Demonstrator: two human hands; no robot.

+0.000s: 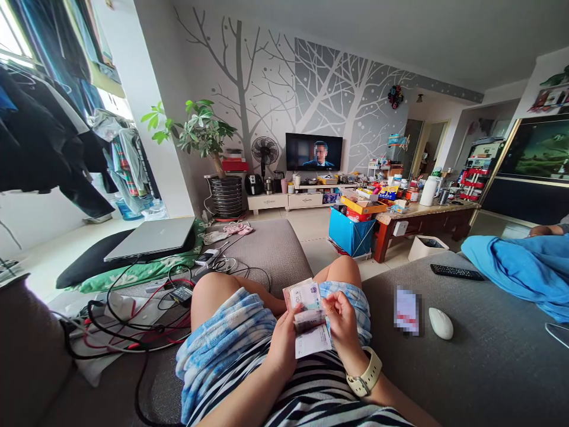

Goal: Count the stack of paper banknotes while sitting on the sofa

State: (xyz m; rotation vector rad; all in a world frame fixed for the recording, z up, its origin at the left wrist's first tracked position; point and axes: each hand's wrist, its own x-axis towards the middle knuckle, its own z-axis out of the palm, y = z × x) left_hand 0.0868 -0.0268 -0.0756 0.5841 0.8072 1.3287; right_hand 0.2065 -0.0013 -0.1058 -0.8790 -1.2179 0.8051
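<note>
My left hand (283, 343) is closed on the left side of a small bundle of printed papers that look like banknotes (306, 295), held over my lap. The upper part is pale with a purple emblem and pinkish edges. Below a fold in the middle hangs a whiter part with small print. My right hand (343, 320), with a cream watch (367, 372) at the wrist, pinches the right edge between thumb and fingers. The print is too small to read.
To my right on the grey sofa lie a blurred-out card (406, 311), a white mouse (441, 323) and a remote (457, 272). Tangled cables (133, 326) and a closed laptop (153, 238) are at left. A cluttered table (422, 210) stands ahead, and another person's arm shows far right.
</note>
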